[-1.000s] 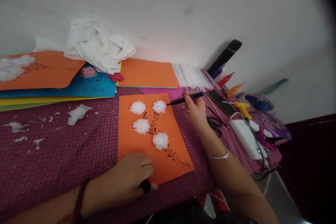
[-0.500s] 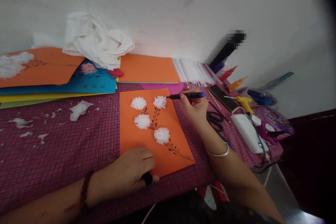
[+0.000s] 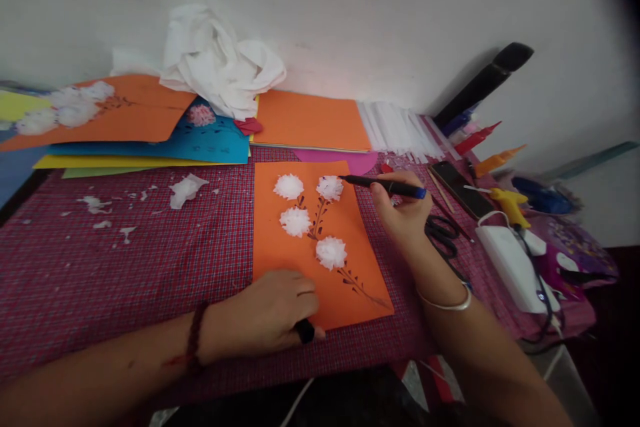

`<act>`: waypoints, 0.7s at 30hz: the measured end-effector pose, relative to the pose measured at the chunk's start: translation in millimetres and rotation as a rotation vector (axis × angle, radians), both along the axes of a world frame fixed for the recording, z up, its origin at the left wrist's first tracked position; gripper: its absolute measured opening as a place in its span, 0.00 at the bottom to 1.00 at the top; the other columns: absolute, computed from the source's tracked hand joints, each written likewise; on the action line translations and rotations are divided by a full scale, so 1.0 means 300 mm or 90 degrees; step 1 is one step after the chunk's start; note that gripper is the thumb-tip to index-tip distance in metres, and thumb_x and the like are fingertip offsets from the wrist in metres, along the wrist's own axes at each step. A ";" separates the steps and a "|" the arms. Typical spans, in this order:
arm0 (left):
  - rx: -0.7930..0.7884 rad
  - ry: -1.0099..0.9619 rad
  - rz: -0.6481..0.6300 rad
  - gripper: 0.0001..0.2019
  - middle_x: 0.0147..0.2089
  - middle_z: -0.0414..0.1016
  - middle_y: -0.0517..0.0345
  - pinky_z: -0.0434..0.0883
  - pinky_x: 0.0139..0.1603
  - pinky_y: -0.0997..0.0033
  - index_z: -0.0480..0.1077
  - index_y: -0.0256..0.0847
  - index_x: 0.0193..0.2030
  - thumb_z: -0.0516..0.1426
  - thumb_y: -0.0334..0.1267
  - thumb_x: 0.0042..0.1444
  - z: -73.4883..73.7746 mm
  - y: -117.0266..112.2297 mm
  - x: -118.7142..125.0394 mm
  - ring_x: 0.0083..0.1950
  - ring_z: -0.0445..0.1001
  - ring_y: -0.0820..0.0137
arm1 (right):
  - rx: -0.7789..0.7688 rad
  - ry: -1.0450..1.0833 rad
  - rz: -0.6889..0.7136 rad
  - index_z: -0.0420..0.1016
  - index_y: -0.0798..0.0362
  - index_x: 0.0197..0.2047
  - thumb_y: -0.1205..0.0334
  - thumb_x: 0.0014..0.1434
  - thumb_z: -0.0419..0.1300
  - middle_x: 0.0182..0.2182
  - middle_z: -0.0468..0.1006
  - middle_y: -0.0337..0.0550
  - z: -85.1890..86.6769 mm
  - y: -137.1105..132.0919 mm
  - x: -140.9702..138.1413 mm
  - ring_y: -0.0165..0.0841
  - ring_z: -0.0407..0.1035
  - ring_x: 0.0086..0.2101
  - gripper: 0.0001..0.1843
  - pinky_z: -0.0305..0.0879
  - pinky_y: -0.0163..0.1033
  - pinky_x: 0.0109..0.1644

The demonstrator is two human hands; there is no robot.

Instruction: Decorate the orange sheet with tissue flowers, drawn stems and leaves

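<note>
My right hand is closed around a black marker with a blue end. The marker's tip is at the right edge of the upper right white paper flower, which carries small dark marks. Four-petalled detail cannot be made out; the flowers are fluffy tufts stuck on an orange sheet, with dark drawn stems and leaves. Over the sheet's lower left edge rests my left hand, its fingers curled around a black marker cap.
Crumpled white tissue lies behind, by stacked coloured sheets and an orange pad. White paper scraps are scattered left. Scissors, a phone, a yellow glue gun and a white power strip are at right.
The whole scene has shifted to the right in the picture as the camera turned left. Both hands keep their holds, and the marker's tip stays at the same flower.
</note>
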State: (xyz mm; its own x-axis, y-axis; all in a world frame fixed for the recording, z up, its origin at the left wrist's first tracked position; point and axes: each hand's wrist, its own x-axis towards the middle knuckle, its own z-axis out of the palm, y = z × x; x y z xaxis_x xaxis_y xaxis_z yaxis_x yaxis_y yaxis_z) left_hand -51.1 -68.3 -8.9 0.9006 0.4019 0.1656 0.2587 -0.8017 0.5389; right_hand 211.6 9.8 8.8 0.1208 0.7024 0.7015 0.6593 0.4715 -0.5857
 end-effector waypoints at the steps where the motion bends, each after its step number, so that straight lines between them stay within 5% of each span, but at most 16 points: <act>1: 0.004 -0.002 0.001 0.17 0.30 0.70 0.58 0.56 0.30 0.65 0.65 0.40 0.29 0.56 0.46 0.68 -0.001 0.000 0.000 0.31 0.65 0.69 | -0.002 -0.011 -0.011 0.77 0.48 0.37 0.58 0.58 0.65 0.28 0.78 0.40 -0.008 0.010 0.006 0.34 0.72 0.29 0.04 0.71 0.41 0.35; 6: 0.014 0.001 -0.002 0.17 0.31 0.71 0.58 0.57 0.30 0.65 0.65 0.40 0.29 0.56 0.47 0.67 -0.003 0.001 0.000 0.30 0.65 0.68 | -0.010 -0.078 0.040 0.76 0.49 0.35 0.62 0.58 0.64 0.28 0.79 0.39 -0.028 0.024 0.013 0.32 0.72 0.28 0.02 0.70 0.39 0.33; 21: 0.012 -0.002 -0.002 0.17 0.31 0.71 0.57 0.56 0.30 0.65 0.65 0.40 0.29 0.55 0.47 0.68 -0.006 0.001 -0.002 0.31 0.66 0.68 | -0.026 0.037 0.061 0.75 0.51 0.35 0.62 0.58 0.63 0.29 0.77 0.41 -0.044 0.029 -0.005 0.33 0.71 0.30 0.02 0.69 0.39 0.34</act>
